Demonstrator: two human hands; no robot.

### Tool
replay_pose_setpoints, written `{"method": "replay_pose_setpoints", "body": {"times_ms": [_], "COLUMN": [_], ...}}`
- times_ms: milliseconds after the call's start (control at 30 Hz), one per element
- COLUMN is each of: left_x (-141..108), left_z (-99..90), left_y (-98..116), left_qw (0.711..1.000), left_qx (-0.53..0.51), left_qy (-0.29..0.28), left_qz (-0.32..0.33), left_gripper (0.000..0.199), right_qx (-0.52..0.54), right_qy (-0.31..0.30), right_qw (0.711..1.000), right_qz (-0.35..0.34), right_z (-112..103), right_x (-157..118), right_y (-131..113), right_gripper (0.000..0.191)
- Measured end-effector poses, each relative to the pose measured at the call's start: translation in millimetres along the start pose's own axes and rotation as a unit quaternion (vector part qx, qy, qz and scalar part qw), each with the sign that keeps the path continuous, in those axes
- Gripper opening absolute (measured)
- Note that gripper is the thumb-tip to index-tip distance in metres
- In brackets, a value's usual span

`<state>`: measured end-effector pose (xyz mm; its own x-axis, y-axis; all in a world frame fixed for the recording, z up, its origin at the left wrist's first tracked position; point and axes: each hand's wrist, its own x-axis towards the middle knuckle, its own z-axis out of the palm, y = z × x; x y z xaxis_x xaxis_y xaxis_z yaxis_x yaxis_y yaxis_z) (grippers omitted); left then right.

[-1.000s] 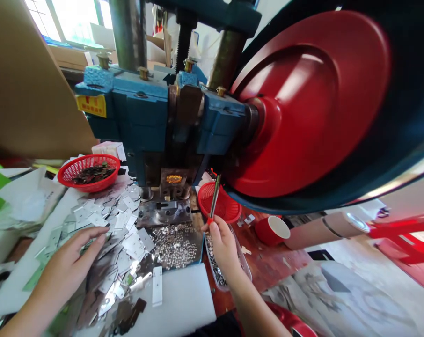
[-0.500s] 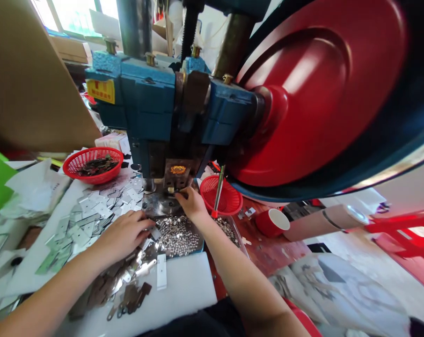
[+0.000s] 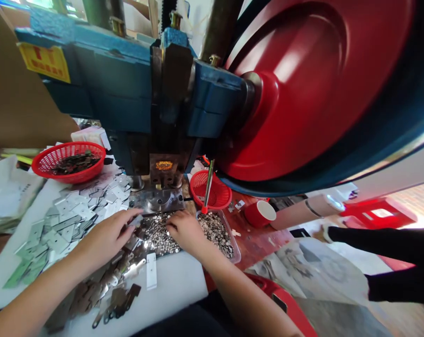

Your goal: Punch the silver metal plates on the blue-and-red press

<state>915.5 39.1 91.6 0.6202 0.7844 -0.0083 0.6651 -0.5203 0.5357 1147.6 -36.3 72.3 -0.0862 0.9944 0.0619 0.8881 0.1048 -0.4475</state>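
Head view: pinching a metal plate with the left hand, beside the small metal bits; curled over these with the right hand, cannot tell whether gripping any. Probably picking one out; next, likely to need careful placing on the metal block beyond.

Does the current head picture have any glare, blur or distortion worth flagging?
Head view: pale glare streaks the red wheel; same view, bright reflections wash over metal pieces near the left hand; same view, the yellow label is soft, its print unreadable; same view, the dark blue guard looks stretched toward the right edge.
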Motion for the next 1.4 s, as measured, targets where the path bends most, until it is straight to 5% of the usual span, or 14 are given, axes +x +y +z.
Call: {"method": "replay_pose_setpoints", "body": {"times_ms": [100,233,433,800,933,1100,1233,1400], "left_x": [-7.8,-10.9,-8.4,-7.4,-2.6,20.3,51.2,82.7], "left_z": [-1.0,2.6,4.8,13.0,9.3,7.5,16.9,25.1], "left_y": [1.9,-0.9,1.7,5.6,8.5,20.4,30.7,29.6], "left_qw": [0.998,0.984,0.948,0.857,0.87,0.918,0.949,0.96], "left_qx": [-0.038,-0.122,-0.263,-0.463,-0.442,-0.334,-0.229,-0.169], "left_qy": [0.043,0.052,0.051,0.077,0.089,0.109,0.195,0.218], "left_qz": [-0.027,-0.123,-0.174,-0.214,-0.199,-0.186,-0.09,-0.056], "left_gripper": [0.043,0.04,0.047,0.038,0.032,0.039,0.03,0.024], "right_qx": [-0.067,-0.095,-0.096,-0.069,-0.073,0.097,0.188,0.178], "right_qy": [-0.01,-0.005,0.006,0.134,0.12,0.17,0.191,0.216], "right_qw": [0.998,0.995,0.995,0.988,0.989,0.979,0.963,0.959], "right_qz": [0.015,0.005,0.007,-0.036,-0.056,-0.063,-0.034,0.044], "right_z": [5.8,2.9,0.4,-20.1,-22.1,-17.6,-10.5,-3.1], "right_x": [4.3,7.6,8.8,55.3,64.5,60.6,63.7,74.9], "right_y": [-8.0,-8.5,-16.5,-14.2,-8.9,-0.8,-0.2,1.4], "right_gripper": [0.015,0.013,0.012,0.023,0.025,0.027,0.015,0.011]}}
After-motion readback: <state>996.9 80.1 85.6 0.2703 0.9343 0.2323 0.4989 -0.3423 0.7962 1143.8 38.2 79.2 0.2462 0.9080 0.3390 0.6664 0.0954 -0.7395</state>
